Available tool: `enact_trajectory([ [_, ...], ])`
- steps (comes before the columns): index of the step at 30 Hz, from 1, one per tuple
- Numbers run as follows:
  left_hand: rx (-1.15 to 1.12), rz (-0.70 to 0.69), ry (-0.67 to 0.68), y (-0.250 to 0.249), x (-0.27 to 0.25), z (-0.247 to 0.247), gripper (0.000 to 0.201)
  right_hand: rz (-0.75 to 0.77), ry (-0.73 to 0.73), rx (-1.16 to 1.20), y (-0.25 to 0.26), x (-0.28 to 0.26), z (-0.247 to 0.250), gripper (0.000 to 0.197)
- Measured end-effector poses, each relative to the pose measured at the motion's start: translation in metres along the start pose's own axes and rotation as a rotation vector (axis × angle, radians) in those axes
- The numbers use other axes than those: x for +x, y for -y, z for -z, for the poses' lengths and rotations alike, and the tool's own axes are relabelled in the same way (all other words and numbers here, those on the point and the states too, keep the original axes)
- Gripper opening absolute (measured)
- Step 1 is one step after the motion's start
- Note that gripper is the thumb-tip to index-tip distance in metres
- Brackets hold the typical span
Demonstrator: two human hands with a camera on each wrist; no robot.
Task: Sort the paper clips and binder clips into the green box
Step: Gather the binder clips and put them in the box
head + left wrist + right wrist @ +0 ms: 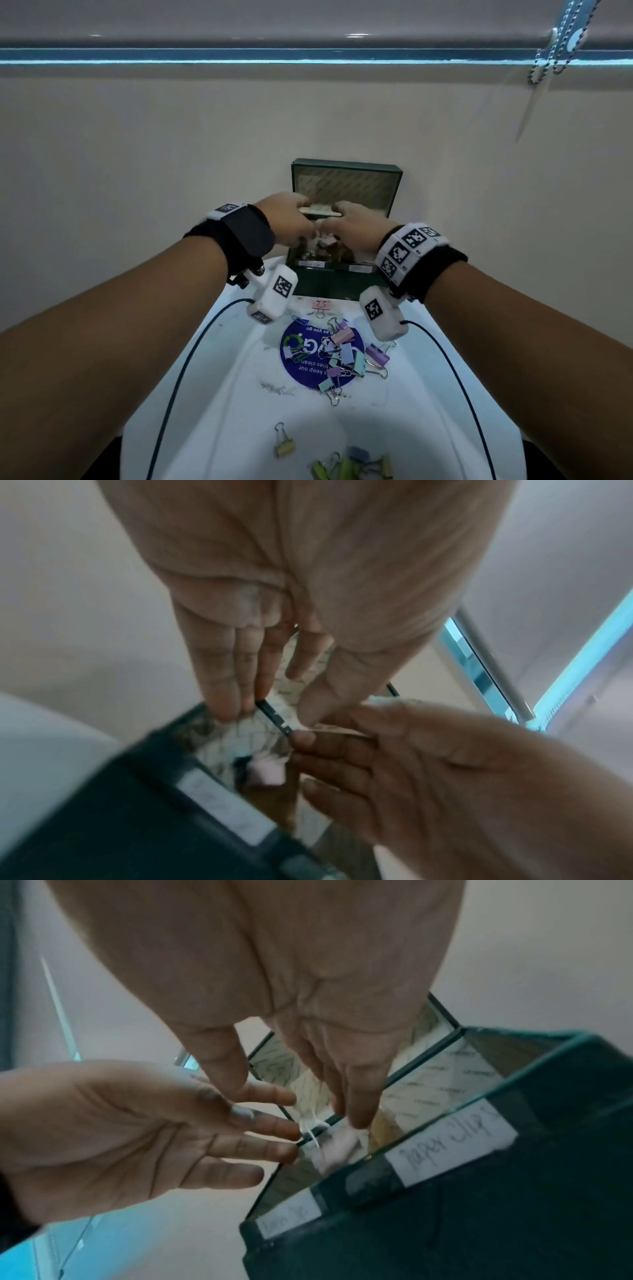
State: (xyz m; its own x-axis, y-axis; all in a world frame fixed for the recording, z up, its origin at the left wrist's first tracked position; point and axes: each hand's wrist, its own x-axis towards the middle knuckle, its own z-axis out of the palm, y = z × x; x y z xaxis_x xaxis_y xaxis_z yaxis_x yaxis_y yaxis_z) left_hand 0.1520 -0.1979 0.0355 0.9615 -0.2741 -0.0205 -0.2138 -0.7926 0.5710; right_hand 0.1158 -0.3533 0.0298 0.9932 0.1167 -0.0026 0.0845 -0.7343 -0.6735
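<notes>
Both our hands, left hand point(291, 219) and right hand point(352, 226), pinch a thin divider strip point(320, 214) over the open dark-green cardboard box point(346, 281); most pastel binder clips point(346, 353) and paper clips point(299, 354) remain on the white worktop point(239, 394), sorting barely begun.

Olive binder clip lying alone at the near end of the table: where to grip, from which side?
Grip the olive binder clip by its folded body, across the two flat faces, from above. It lies flat and alone on the white table, with open surface around it. Its wire handles point away from the person, toward the green box; they are thin and would probably swivel, so avoid them.
</notes>
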Motion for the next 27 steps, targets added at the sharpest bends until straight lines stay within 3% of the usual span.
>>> enact_trajectory([
  [3, 0.244, -0.158, -0.143, 0.008, -0.021, 0.004, 0.041, 0.091, 0.029, -0.053, -0.008, -0.009, -0.002, 0.035],
  [5, 0.32, -0.252, -0.102, 0.017, -0.039, 0.003, 0.025, 0.159, 0.001, -0.05, -0.017, -0.018, -0.002, 0.036],
  [7, 0.392, -0.286, 0.032, 0.024, -0.058, -0.002, 0.018, 0.188, -0.013, -0.093, -0.029, -0.029, -0.002, 0.023],
  [10, 0.524, -0.303, 0.212, 0.035, -0.081, -0.018, 0.028, 0.239, 0.03, -0.228, -0.041, -0.053, -0.007, 0.006],
  [14, 0.611, -0.255, 0.317, 0.057, -0.089, -0.048, 0.046, 0.316, 0.229, -0.42, -0.038, -0.078, -0.028, 0.008],
  [16, 0.659, -0.274, 0.344, 0.063, -0.091, -0.057, 0.043, 0.348, 0.299, -0.49, -0.03, -0.085, -0.043, 0.012],
  [19, 0.669, -0.305, 0.307, 0.063, -0.095, -0.062, 0.027, 0.349, 0.362, -0.633, -0.014, -0.089, -0.065, 0.015],
  [23, 0.658, -0.215, 0.223, 0.065, -0.094, -0.061, 0.016, 0.314, 0.39, -0.8, 0.0, -0.086, -0.084, 0.022],
  [27, 0.675, -0.186, 0.187, 0.069, -0.098, -0.063, 0.013, 0.297, 0.433, -0.8, 0.002, -0.085, -0.091, 0.022],
])
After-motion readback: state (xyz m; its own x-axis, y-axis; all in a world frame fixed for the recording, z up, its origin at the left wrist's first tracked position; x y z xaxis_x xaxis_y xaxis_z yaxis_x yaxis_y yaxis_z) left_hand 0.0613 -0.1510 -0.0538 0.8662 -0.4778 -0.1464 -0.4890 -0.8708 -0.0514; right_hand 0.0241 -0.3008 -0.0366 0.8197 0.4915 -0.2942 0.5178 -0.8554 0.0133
